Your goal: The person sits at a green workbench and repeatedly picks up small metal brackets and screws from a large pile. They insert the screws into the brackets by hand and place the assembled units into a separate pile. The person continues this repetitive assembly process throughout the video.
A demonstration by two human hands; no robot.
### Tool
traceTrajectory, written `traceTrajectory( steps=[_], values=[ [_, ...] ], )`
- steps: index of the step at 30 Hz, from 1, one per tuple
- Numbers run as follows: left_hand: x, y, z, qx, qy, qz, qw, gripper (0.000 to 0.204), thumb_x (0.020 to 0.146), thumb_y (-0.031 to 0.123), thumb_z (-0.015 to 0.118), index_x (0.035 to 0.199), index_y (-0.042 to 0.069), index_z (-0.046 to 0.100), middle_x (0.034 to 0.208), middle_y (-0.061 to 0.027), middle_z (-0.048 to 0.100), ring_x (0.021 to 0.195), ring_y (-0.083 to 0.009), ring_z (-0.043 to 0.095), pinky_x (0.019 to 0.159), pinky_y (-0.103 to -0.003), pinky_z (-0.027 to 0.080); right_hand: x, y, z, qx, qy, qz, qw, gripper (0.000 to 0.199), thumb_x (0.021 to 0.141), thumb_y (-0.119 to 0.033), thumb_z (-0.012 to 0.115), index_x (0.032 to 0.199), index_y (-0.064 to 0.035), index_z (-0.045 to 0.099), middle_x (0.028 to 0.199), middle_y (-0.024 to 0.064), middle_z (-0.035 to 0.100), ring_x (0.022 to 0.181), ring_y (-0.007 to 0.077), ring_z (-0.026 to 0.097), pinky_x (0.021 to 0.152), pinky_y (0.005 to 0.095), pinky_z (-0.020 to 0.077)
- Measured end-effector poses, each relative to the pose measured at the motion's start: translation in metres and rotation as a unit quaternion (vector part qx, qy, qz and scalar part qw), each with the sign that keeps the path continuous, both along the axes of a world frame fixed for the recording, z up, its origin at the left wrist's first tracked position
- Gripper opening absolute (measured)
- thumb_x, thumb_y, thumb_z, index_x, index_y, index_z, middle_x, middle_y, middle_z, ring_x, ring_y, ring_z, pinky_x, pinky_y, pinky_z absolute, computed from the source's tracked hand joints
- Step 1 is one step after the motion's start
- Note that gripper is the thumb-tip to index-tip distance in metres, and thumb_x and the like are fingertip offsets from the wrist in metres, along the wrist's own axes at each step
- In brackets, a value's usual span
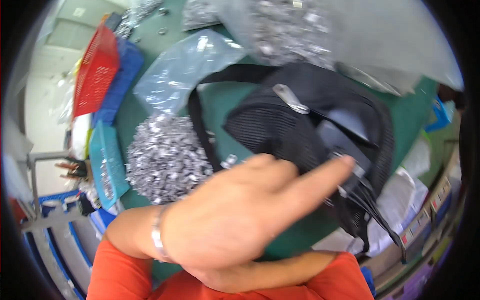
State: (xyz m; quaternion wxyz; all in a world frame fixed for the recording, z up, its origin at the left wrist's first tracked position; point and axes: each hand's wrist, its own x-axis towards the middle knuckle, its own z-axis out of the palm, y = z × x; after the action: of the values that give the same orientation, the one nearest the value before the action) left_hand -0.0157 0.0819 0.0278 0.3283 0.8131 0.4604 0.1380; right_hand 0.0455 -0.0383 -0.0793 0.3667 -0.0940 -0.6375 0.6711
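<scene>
A black bag point(320, 90) with mesh sides and a strap lies on the green table in front of me, a grey metal zip pull point(291, 99) on its top. My left hand point(235, 210), with a metal band at the wrist, reaches across to it. Its fingers curl in at the mesh, and one long digit stretches over a dark smooth flat piece point(345, 137) at the bag's opening. Black cords point(375, 215) hang from there. Crossing low from the right, my right forearm point(295, 270) passes under the left hand, which hides most of my right hand point(215, 277).
A heap of small silvery metal pieces point(167, 157) lies left of the bag, beside a clear plastic bag point(187, 65). Behind is a large bag of similar pieces point(292, 30). Red point(97, 70) and turquoise point(105, 165) baskets line the table's left edge.
</scene>
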Motion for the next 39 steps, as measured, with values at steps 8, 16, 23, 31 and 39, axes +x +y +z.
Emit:
traceTrajectory(
  steps=[8, 16, 23, 31, 39],
  values=[
    [-0.006, -0.02, -0.051, 0.03, -0.1, 0.033, 0.994, 0.05, 0.082, 0.022, 0.059, 0.123, -0.006, 0.054, 0.082, -0.0132, 0.055, 0.074, -0.0268, 0.053, 0.06, -0.032, 0.044, 0.001, 0.034, 0.01, 0.054, 0.028, 0.034, 0.998, 0.026, 0.087, -0.01, 0.053, 0.111, -0.0027, 0.058, 0.111, 0.0165, 0.057, 0.105, 0.0325, 0.053, 0.085, 0.044, 0.0422],
    [-0.005, -0.022, -0.066, 0.076, -0.097, 0.083, 0.989, 0.045, 0.083, 0.022, 0.052, 0.12, -0.003, 0.057, 0.085, -0.0124, 0.056, 0.081, -0.0253, 0.054, 0.058, -0.029, 0.042, -0.005, 0.049, 0.01, 0.046, 0.033, 0.052, 0.997, 0.024, 0.085, -0.009, 0.056, 0.107, -0.0028, 0.06, 0.107, 0.0148, 0.058, 0.101, 0.0313, 0.054, 0.084, 0.0432, 0.0427],
    [-0.027, -0.007, -0.039, -0.037, -0.056, -0.034, 0.997, 0.037, 0.081, 0.024, 0.057, 0.117, 0.016, 0.061, 0.076, -0.0052, 0.052, 0.073, -0.0224, 0.053, 0.054, -0.031, 0.044, -0.006, 0.049, 0.009, 0.045, 0.029, 0.05, 0.997, 0.022, 0.083, -0.008, 0.059, 0.104, -0.0028, 0.062, 0.103, 0.0133, 0.059, 0.098, 0.0301, 0.055, 0.083, 0.0424, 0.0432],
    [-0.022, -0.005, -0.039, -0.044, -0.055, -0.031, 0.997, 0.037, 0.082, 0.025, 0.056, 0.117, 0.015, 0.061, 0.075, -0.0066, 0.053, 0.072, -0.0226, 0.054, 0.054, -0.031, 0.044, -0.002, 0.051, 0.009, 0.046, 0.026, 0.045, 0.998, 0.02, 0.08, -0.006, 0.061, 0.1, -0.0029, 0.063, 0.099, 0.0116, 0.06, 0.094, 0.0289, 0.057, 0.082, 0.0416, 0.0437],
    [0.005, -0.026, -0.073, 0.036, -0.079, 0.062, 0.994, 0.038, 0.084, 0.022, 0.055, 0.117, 0.002, 0.057, 0.083, -0.0119, 0.055, 0.078, -0.0272, 0.055, 0.057, -0.033, 0.044, 0.003, 0.057, 0.016, 0.065, 0.017, 0.043, 0.997, 0.018, 0.078, -0.005, 0.064, 0.096, -0.0029, 0.065, 0.095, 0.01, 0.061, 0.09, 0.0276, 0.058, 0.08, 0.0407, 0.0442]
  ],
)
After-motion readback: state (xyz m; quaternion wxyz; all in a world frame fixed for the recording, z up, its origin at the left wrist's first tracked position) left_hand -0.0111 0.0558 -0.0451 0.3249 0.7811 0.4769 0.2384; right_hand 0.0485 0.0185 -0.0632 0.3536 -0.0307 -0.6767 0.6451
